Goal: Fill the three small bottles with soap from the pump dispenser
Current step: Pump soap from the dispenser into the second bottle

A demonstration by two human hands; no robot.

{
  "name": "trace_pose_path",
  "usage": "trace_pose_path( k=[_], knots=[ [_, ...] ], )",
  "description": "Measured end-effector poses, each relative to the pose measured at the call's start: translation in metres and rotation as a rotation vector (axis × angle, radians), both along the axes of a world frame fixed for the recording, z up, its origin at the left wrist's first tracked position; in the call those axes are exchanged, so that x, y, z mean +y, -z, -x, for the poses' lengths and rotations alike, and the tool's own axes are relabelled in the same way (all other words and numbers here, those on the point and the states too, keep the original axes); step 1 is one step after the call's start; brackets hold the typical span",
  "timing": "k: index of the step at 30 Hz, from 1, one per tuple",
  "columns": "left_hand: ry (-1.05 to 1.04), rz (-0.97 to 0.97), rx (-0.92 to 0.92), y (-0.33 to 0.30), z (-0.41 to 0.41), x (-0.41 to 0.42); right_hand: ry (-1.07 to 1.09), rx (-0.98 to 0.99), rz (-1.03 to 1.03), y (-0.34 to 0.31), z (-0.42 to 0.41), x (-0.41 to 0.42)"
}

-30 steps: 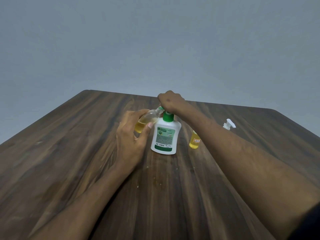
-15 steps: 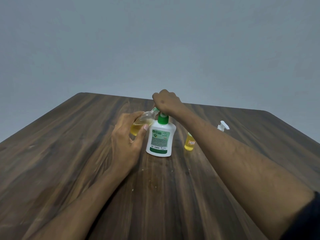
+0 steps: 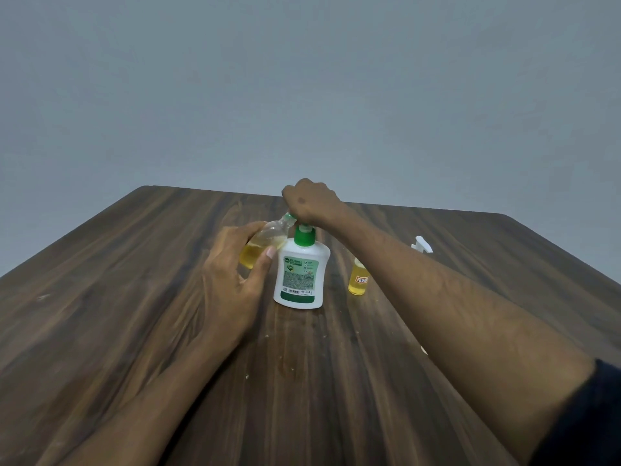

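A white pump dispenser (image 3: pixel 299 274) with a green collar and label stands upright mid-table. My right hand (image 3: pixel 311 201) lies curled over its green pump head, which is mostly hidden under the fingers. My left hand (image 3: pixel 235 280) grips a small clear bottle (image 3: pixel 265 245), part full of yellow soap, tilted with its mouth up against the pump spout. A second small bottle (image 3: pixel 359 280) of yellow soap with a white sticker stands right of the dispenser, partly behind my right forearm. No third bottle shows.
The dark wooden table (image 3: pixel 100 314) runs to a far edge against a plain grey wall. A white spray cap (image 3: pixel 421 245) lies behind my right forearm. Small pale crumbs dot the wood in front of the dispenser.
The view has shifted a little, so everything sits slightly lower and to the left in frame. The tilted bottle stays at the spout and my right hand stays on the pump head.
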State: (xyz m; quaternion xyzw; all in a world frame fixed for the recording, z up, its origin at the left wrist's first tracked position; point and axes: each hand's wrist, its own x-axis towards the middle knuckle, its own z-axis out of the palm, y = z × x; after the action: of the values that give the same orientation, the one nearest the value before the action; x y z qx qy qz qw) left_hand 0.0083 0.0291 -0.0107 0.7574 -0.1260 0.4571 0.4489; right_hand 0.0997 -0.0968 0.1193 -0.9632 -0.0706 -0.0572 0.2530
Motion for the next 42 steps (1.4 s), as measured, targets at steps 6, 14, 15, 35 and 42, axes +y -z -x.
trace_pose_path(
  k=[6, 14, 15, 35, 42],
  knots=[
    [0.003, 0.007, 0.01, 0.001, -0.001, 0.0, -0.004, 0.038, -0.022, 0.006, -0.001, 0.0],
    [0.002, 0.001, 0.022, 0.001, -0.002, 0.001, -0.005, 0.027, -0.055, 0.009, -0.003, -0.001],
    [0.004, 0.003, 0.024, 0.001, -0.002, 0.001, -0.005, 0.028, -0.045, 0.009, -0.003, -0.001],
    [0.007, 0.005, 0.014, 0.001, 0.001, 0.0, -0.002, 0.044, -0.04, 0.005, 0.002, 0.001],
    [0.003, 0.003, 0.02, 0.002, 0.0, 0.001, 0.002, 0.052, -0.067, 0.006, 0.008, 0.0]
  ],
)
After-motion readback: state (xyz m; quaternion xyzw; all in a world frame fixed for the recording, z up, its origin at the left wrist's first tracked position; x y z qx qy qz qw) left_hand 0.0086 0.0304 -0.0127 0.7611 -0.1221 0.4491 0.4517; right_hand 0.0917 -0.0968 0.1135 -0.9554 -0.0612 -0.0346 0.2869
